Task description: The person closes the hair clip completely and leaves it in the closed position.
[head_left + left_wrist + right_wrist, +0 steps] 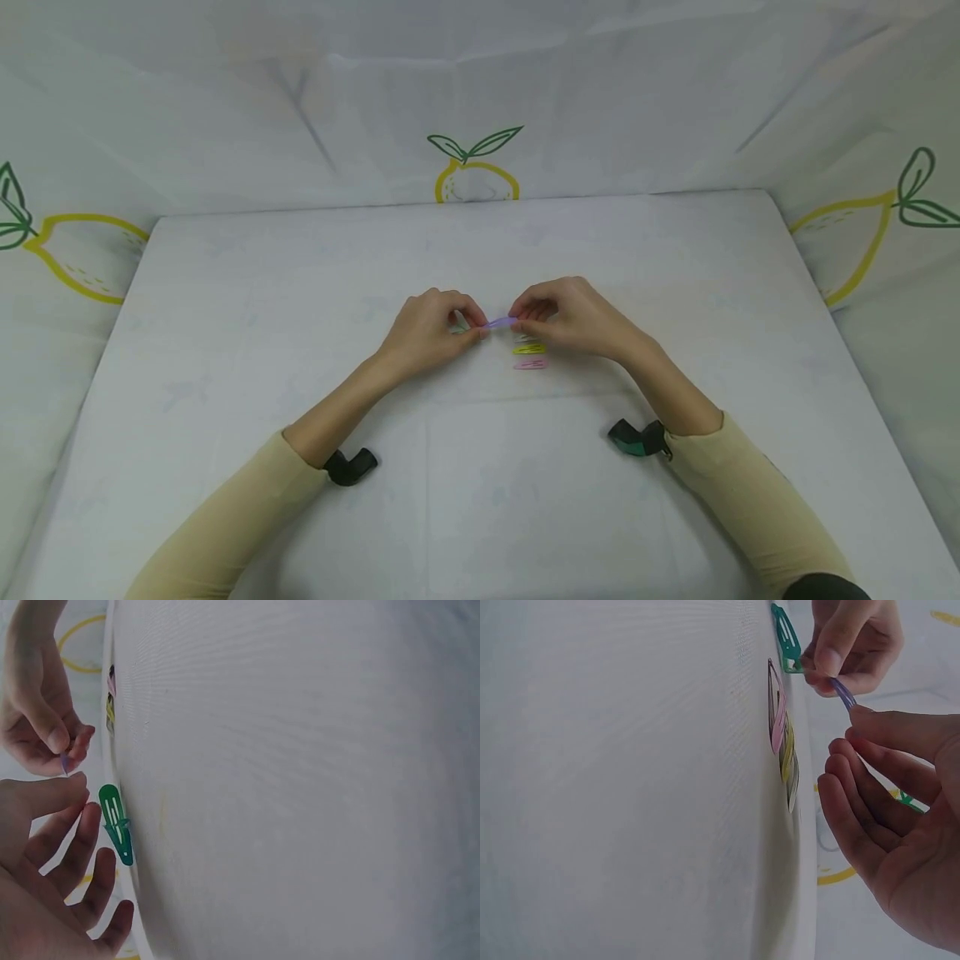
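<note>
Between both hands, above the table, is a purple snap hair clip. My left hand pinches one end of it with thumb and forefinger, the other fingers spread loosely. The opposite end is pinched by my right hand. Below the right fingers lie a yellow hair clip and a pink hair clip, in a column with a pale one partly covered in the head view. A green hair clip lies under the left hand, mostly hidden from the head camera.
A white cloth covers the table. White curtains with lemon drawings stand along the back and both sides. Black wrist mounts stick out from the beige sleeves.
</note>
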`<state>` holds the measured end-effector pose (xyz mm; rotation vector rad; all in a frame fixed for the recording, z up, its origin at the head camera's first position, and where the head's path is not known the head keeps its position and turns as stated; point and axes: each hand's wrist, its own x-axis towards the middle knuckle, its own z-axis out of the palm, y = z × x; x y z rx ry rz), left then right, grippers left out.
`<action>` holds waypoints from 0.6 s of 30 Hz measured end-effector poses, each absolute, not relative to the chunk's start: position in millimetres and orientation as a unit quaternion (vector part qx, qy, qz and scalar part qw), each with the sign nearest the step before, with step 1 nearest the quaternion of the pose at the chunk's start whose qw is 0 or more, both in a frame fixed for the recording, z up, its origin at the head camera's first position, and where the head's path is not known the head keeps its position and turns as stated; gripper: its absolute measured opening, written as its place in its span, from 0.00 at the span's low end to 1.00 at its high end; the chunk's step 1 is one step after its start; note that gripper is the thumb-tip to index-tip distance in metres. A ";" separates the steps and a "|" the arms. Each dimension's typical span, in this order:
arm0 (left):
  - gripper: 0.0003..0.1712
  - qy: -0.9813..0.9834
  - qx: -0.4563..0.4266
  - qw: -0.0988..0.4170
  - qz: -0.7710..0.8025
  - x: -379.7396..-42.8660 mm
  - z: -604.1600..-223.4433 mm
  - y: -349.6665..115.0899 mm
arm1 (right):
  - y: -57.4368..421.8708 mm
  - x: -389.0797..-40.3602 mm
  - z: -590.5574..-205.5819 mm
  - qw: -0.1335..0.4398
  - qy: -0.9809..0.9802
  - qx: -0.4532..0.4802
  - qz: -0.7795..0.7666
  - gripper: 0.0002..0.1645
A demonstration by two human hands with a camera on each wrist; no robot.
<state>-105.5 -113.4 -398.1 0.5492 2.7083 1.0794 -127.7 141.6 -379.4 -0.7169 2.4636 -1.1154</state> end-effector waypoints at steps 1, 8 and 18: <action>0.02 0.910 0.185 0.088 0.360 -105.6 -398.4 -113.3 | 141.4 -128.0 -379.4 0.174 0.867 -0.253 -0.392 0.05; 0.02 0.913 0.189 0.096 0.348 -107.0 -399.1 -112.6 | 140.5 -129.3 -379.3 0.187 0.867 -0.257 -0.384 0.04; 0.02 0.923 0.198 0.087 0.317 -108.1 -398.3 -111.5 | 138.6 -132.5 -381.0 0.198 0.870 -0.266 -0.365 0.03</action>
